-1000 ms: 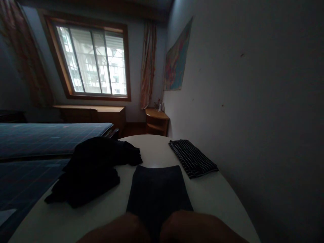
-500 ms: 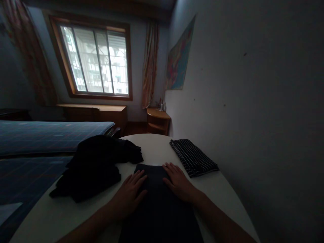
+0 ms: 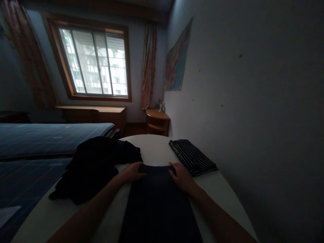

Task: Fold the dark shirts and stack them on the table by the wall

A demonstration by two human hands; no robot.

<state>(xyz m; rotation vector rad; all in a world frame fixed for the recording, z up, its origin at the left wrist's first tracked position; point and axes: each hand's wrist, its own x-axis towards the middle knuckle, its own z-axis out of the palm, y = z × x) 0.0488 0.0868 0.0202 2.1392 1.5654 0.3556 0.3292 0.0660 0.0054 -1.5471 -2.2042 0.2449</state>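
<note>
A dark navy folded garment point(image 3: 159, 202) lies lengthwise in front of me on the round white table point(image 3: 154, 148), running off the bottom of the view. My left hand point(image 3: 133, 172) holds its far left corner, thumb on top and fingers around the edge. At the far right corner, my right hand point(image 3: 181, 176) pinches the cloth in the same way. The far edge sags slightly between both hands. Left of it, a rumpled heap of black clothing point(image 3: 93, 168) lies close to my left forearm. A folded black-and-white striped garment point(image 3: 192, 157) rests just beyond my right hand.
A bed with a blue plaid mattress point(image 3: 55, 138) stands to the left, against the table's side. The white wall point(image 3: 253, 141) runs close along the right. Farther back are a wooden desk point(image 3: 111, 109), a corner shelf point(image 3: 157, 114) and a window point(image 3: 96, 64).
Both hands lay spread flat on the navy garment; now they grip its far corners. My left hand moved outward and away from me, and my right shifted slightly right.
</note>
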